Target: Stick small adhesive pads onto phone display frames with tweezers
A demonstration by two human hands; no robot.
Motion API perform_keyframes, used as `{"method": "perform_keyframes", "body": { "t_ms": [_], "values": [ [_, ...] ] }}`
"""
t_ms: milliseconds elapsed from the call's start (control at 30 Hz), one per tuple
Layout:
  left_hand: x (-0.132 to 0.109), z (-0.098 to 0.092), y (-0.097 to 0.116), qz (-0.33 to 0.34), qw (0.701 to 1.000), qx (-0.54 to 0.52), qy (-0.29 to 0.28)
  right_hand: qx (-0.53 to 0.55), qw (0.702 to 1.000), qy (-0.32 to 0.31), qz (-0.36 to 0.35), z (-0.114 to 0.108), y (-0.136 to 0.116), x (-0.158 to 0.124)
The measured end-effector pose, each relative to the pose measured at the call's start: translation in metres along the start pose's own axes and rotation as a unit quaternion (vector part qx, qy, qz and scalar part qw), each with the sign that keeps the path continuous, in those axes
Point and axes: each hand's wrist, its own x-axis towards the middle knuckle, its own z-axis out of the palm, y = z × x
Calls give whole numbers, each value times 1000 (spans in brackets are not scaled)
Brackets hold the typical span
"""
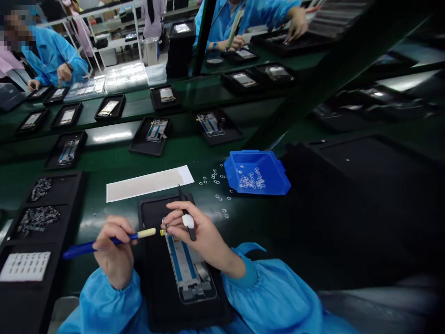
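My left hand (114, 250) is closed around a blue pen-like tool (81, 249) with a pale yellow tip, pointing right over the tray. My right hand (194, 232) holds black tweezers (189, 226), their thin tips pointing up and away; a white wrap is on them or a finger. Its thumb and fingertips meet near a small part at the top of the phone frame, too small to name. The phone frame (186, 266), with blue strips, lies in a black tray (156, 297) below my hands. A yellow tab (162, 232) shows at its upper left corner.
A blue bin (283, 178) of small white rings stands right, loose rings beside it. A white strip sheet (146, 184) lies beyond the tray. At left, a compartment tray (74, 204) holds small dark parts. Phone trays (148, 146) line the bench; people work opposite.
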Motion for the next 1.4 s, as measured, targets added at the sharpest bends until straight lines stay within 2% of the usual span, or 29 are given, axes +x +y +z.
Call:
{"method": "perform_keyframes", "body": {
  "t_ms": [100,233,333,433,500,567,700,900,967,1200,1400],
  "values": [
    [-10,0,-6,41,998,28,-42,-10,1000,-3,10,3,3,-1],
    [-14,-3,-11,32,995,51,-74,-15,1000,-4,8,4,4,0],
    [-12,-8,-6,-16,991,62,-122,9,1000,0,25,1,4,1],
    [-10,-14,1,-106,975,62,-186,70,995,-1,64,-3,2,3],
    [-11,-16,3,-143,971,56,-185,91,993,13,69,-3,1,3],
    [-13,-17,2,-144,976,55,-156,75,995,38,52,-2,1,2],
    [-16,-13,0,-95,981,94,-139,4,997,78,12,5,1,-1],
    [-19,-8,0,51,973,157,-158,-66,989,123,-41,9,2,-4],
    [-19,-7,0,78,969,166,-165,-78,987,130,-50,9,2,-4],
    [-17,-3,-1,95,967,174,-162,-73,987,135,-40,5,-1,-4],
    [-20,1,-5,157,956,172,-181,-39,988,144,-30,1,1,-5]
  ]
}}
